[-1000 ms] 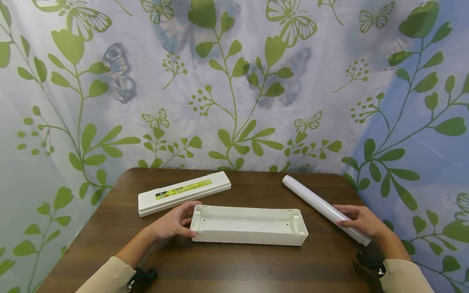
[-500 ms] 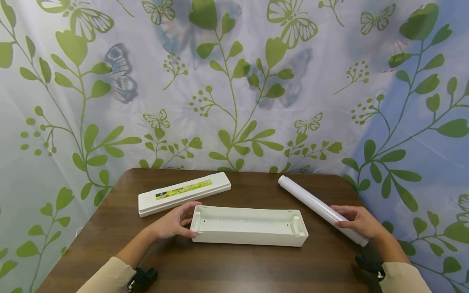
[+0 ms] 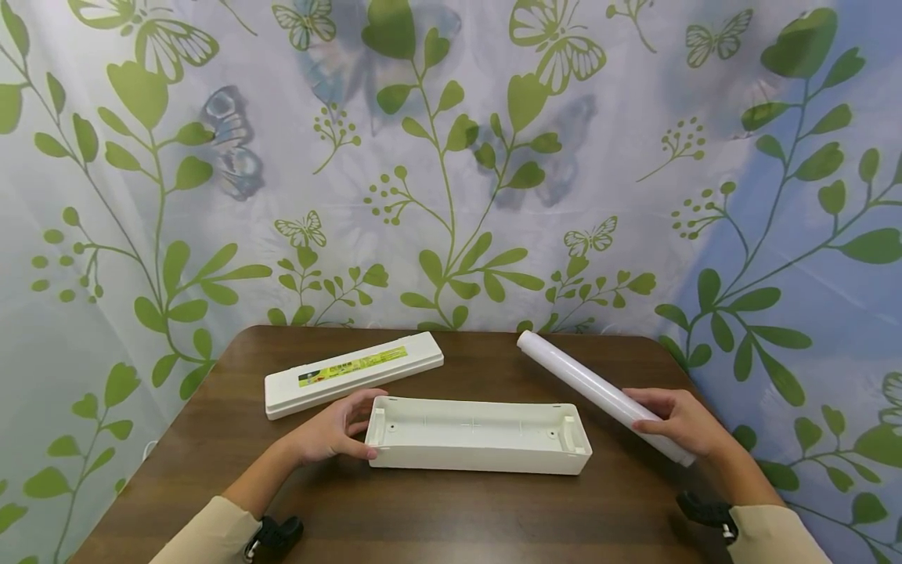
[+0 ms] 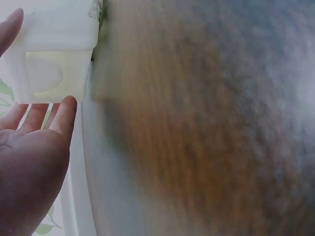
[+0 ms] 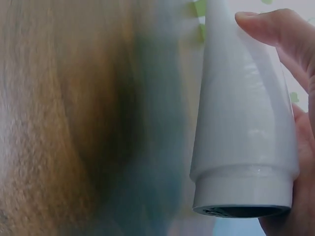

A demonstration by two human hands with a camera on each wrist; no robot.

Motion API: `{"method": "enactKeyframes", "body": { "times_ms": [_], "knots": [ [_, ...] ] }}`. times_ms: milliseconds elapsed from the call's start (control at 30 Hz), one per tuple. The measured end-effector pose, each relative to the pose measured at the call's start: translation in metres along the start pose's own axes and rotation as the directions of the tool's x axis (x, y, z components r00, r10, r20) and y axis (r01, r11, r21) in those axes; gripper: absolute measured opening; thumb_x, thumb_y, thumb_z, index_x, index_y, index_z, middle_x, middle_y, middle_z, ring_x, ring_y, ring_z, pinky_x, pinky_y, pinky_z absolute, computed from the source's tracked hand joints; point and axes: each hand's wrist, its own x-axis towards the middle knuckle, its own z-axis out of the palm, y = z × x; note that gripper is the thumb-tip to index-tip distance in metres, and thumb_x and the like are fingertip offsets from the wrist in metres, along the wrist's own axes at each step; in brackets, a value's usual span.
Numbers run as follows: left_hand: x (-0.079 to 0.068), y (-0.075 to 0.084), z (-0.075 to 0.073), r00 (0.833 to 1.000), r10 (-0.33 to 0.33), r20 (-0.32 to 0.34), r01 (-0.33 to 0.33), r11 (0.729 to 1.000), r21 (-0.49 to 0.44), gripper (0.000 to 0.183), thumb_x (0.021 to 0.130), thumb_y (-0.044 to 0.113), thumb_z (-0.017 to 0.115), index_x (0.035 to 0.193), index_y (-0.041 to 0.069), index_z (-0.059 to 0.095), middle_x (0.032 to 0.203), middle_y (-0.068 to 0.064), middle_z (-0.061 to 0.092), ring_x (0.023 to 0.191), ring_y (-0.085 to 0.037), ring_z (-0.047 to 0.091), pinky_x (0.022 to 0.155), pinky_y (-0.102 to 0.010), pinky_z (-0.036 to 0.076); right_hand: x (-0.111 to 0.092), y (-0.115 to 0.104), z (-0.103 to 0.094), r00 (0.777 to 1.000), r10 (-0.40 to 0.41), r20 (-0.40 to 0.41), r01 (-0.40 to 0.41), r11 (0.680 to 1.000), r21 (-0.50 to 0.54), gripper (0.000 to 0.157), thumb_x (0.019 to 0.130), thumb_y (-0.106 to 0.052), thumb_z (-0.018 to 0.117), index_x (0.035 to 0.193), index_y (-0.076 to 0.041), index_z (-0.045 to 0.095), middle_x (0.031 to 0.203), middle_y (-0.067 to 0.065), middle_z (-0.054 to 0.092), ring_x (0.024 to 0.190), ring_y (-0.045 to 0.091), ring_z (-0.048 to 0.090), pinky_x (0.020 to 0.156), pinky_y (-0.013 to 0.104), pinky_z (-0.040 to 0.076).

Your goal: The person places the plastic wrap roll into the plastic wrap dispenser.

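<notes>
My left hand [image 3: 331,429] holds the left end of a long white open-topped plastic box [image 3: 479,458], thumb at the front corner and fingers at the back. In the left wrist view the thumb and fingers sit on opposite sides of the box's end [image 4: 54,29]. The box stands in the middle of the table, its inside bare. To its right, my right hand [image 3: 685,423] grips the near end of a white roll of cling film [image 3: 585,380], which slants away to the back left. The right wrist view shows the roll's hollow core end [image 5: 243,189].
A long white lid [image 3: 282,392] with a yellow-green label lies at the back left, behind the box. The brown wooden table [image 3: 451,517] ends against a curtain [image 3: 451,196] printed with leaves and butterflies. Black straps [image 3: 278,535] circle both wrists.
My right hand has moved the cling film roll leftward, toward the box. The left hand, box and lid have stayed in place.
</notes>
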Motion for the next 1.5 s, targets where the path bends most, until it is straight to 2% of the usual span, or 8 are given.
{"method": "enactKeyframes", "body": {
  "times_ms": [233, 400, 533, 867, 1100, 1500],
  "knots": [
    [0.001, 0.000, 0.000, 1.000, 0.008, 0.010, -0.008, 1.000, -0.001, 0.098, 0.080, 0.003, 0.085, 0.156, -0.003, 0.024, 0.157, -0.028, 0.035, 0.147, -0.047, 0.033, 0.107, -0.022, 0.047, 0.005, -0.018, -0.003, 1.000, 0.014, 0.004, -0.014, 1.000, -0.014, 0.054, 0.083, -0.014, 0.086, 0.131, 0.002, 0.067, 0.117, 0.022, 0.073, 0.088, 0.001, 0.067, 0.068, 0.022, 0.054],
    [0.001, -0.001, 0.000, 1.000, 0.011, 0.013, -0.011, 1.000, -0.002, 0.098, 0.080, 0.002, 0.085, 0.156, -0.003, 0.024, 0.157, -0.028, 0.035, 0.146, -0.047, 0.033, 0.106, -0.021, 0.048, 0.009, -0.028, -0.004, 1.000, 0.013, 0.021, -0.013, 1.000, 0.017, 0.054, 0.083, -0.014, 0.086, 0.131, 0.000, 0.067, 0.117, 0.019, 0.074, 0.087, 0.005, 0.068, 0.068, 0.025, 0.055],
    [0.001, -0.002, 0.001, 1.000, 0.015, 0.013, -0.015, 1.000, -0.009, 0.097, 0.080, 0.002, 0.085, 0.156, -0.003, 0.024, 0.157, -0.028, 0.035, 0.147, -0.047, 0.032, 0.106, -0.021, 0.047, 0.013, -0.037, -0.004, 0.999, -0.009, 0.041, 0.007, 0.999, 0.036, 0.053, 0.083, -0.013, 0.086, 0.131, -0.001, 0.068, 0.117, 0.020, 0.074, 0.088, 0.007, 0.069, 0.069, 0.025, 0.055],
    [0.000, -0.001, 0.001, 1.000, 0.006, 0.010, -0.006, 1.000, -0.018, 0.096, 0.080, 0.001, 0.085, 0.156, -0.001, 0.026, 0.157, -0.027, 0.036, 0.147, -0.046, 0.032, 0.107, -0.021, 0.047, 0.024, -0.058, 0.000, 0.988, -0.121, 0.098, 0.111, 0.989, 0.099, 0.051, 0.084, -0.008, 0.084, 0.131, 0.000, 0.067, 0.119, 0.024, 0.072, 0.094, 0.006, 0.071, 0.071, 0.024, 0.057],
    [0.002, -0.002, -0.002, 1.000, 0.018, 0.015, -0.018, 1.000, -0.018, 0.095, 0.080, 0.001, 0.084, 0.156, -0.001, 0.026, 0.156, -0.027, 0.037, 0.147, -0.046, 0.033, 0.107, -0.021, 0.047, 0.031, -0.064, 0.005, 0.983, -0.128, 0.133, 0.110, 0.984, 0.138, 0.052, 0.082, -0.009, 0.085, 0.130, -0.002, 0.068, 0.119, 0.018, 0.074, 0.094, 0.009, 0.073, 0.074, 0.026, 0.059],
    [0.002, -0.001, -0.004, 1.000, 0.012, 0.019, -0.012, 1.000, -0.002, 0.095, 0.081, 0.003, 0.084, 0.156, -0.001, 0.026, 0.157, -0.027, 0.036, 0.147, -0.047, 0.031, 0.108, -0.020, 0.045, 0.040, -0.080, 0.010, 0.970, -0.149, 0.192, 0.118, 0.980, 0.163, 0.049, 0.084, -0.011, 0.084, 0.130, -0.001, 0.068, 0.119, 0.021, 0.073, 0.091, 0.011, 0.072, 0.072, 0.028, 0.059]
  ]
}}
